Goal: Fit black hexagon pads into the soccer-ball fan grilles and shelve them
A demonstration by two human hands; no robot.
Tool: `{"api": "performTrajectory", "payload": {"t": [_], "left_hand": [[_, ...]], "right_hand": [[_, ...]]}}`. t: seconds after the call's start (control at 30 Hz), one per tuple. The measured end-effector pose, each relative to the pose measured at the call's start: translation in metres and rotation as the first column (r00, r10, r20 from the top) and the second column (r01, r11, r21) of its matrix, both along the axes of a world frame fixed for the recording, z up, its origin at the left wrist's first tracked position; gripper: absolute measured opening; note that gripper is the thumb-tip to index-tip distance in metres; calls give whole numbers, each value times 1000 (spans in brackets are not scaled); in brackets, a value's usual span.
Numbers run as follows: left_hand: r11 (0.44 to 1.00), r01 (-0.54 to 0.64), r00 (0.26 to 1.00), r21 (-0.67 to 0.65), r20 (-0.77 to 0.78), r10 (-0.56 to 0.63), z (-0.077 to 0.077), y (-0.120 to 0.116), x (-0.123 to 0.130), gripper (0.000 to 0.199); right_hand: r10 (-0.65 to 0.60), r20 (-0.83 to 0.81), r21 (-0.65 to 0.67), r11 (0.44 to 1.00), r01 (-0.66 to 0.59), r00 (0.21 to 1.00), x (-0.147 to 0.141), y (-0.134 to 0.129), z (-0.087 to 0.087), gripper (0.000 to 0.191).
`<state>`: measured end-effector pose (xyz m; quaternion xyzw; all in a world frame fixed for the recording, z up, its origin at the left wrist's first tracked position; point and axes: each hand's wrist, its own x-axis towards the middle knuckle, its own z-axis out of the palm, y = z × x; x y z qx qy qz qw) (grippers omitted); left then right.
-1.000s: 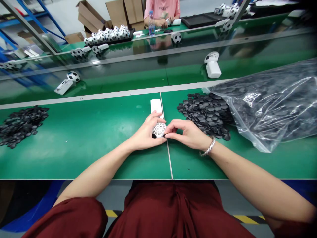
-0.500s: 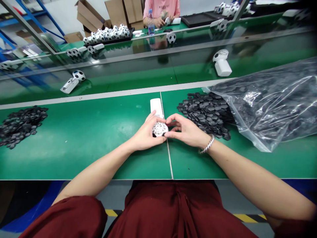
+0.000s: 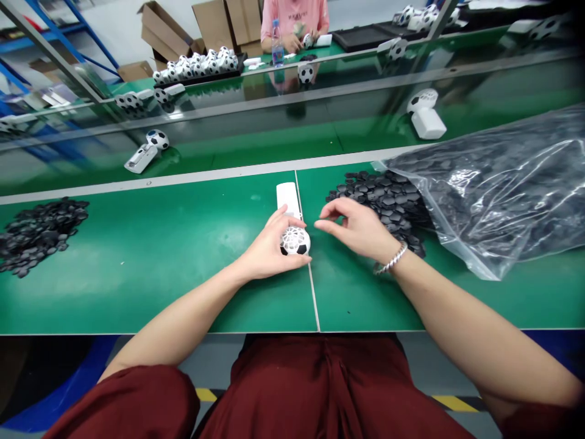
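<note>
My left hand [image 3: 269, 244] curls around a white plastic piece with a soccer-ball head [image 3: 295, 239], which lies on the green bench. The head has an openwork pattern with black patches along its near edge. Its white flat body [image 3: 286, 196] points away from me. To the right, apart from the piece, my right hand [image 3: 354, 228] hovers with thumb and index finger slightly apart and nothing visible between them. Behind that hand lies a heap of small black plastic patches [image 3: 388, 201], which it partly hides.
A clear plastic bag of black patches [image 3: 507, 183] lies at the right. Another black heap [image 3: 43, 231] sits far left. Beyond the bench edge, a belt carries soccer-ball pieces [image 3: 427, 122]. Opposite, a person in a pink shirt [image 3: 295, 15] works beside a bottle [image 3: 277, 46].
My right hand has come off the soccer-ball head and moved right, toward the black heap. My left hand stays on the piece. Pieces on the near belt have shifted right.
</note>
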<state>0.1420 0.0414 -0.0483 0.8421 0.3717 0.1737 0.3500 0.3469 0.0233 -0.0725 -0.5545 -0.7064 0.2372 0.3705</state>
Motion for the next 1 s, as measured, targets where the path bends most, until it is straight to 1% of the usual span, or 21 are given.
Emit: {"api": "performTrajectory", "payload": {"t": [0.03, 0.07, 0.1, 0.17, 0.23, 0.33, 0.43, 0.47, 0.53, 0.6, 0.7, 0.87, 0.93, 1.0], "left_hand": [[1000, -8, 1000, 4, -5, 8, 0, 0, 0, 50], [1000, -16, 1000, 11, -10, 16, 0, 0, -1, 50], [1000, -23, 1000, 20, -16, 23, 1, -1, -1, 49], [999, -31, 999, 38, -28, 32, 1, -2, -1, 43], [998, -31, 998, 51, -46, 33, 2, -2, -1, 40], [999, -2, 998, 51, -66, 5, 3, -2, -3, 40], [998, 41, 998, 45, -47, -38, 3, 0, -4, 41], [998, 34, 999, 45, -34, -32, 3, 0, -4, 43], [999, -19, 1000, 41, -22, 20, 1, -1, -4, 50], [996, -85, 996, 35, -36, 87, -1, -1, -3, 57], [993, -110, 993, 37, -44, 112, -2, -2, -3, 56], [998, -51, 998, 28, -28, 52, 1, -1, -5, 48], [1000, -19, 999, 20, -33, 20, 3, -1, -6, 48], [1000, -12, 999, 3, -37, 12, 4, 0, -6, 49]], "right_hand": [[-95, 138, 64, 994, 87, 986, 6, 1, 0, 14], [-182, 268, 105, 982, 159, 946, 11, 2, -1, 12], [-244, 383, 119, 969, 215, 891, 16, 2, -2, 12], [-290, 552, 97, 953, 286, 782, 22, 2, -3, 16], [-262, 639, 59, 954, 293, 723, 23, 1, -4, 19], [-200, 686, 23, 967, 254, 699, 20, 0, -3, 15], [-220, 710, 43, 962, 271, 669, 18, -1, -1, 19], [-237, 720, 59, 958, 282, 653, 18, -1, -1, 21], [-247, 740, 79, 955, 285, 625, 18, -2, 0, 23], [-219, 756, 71, 964, 256, 617, 19, -3, -1, 20], [-187, 766, 55, 972, 228, 615, 19, -4, -1, 19], [-232, 803, 90, 958, 274, 549, 19, -6, 0, 23], [-215, 811, 82, 962, 259, 545, 19, -6, 1, 21], [-201, 812, 71, 966, 248, 548, 19, -7, 1, 21]]}}
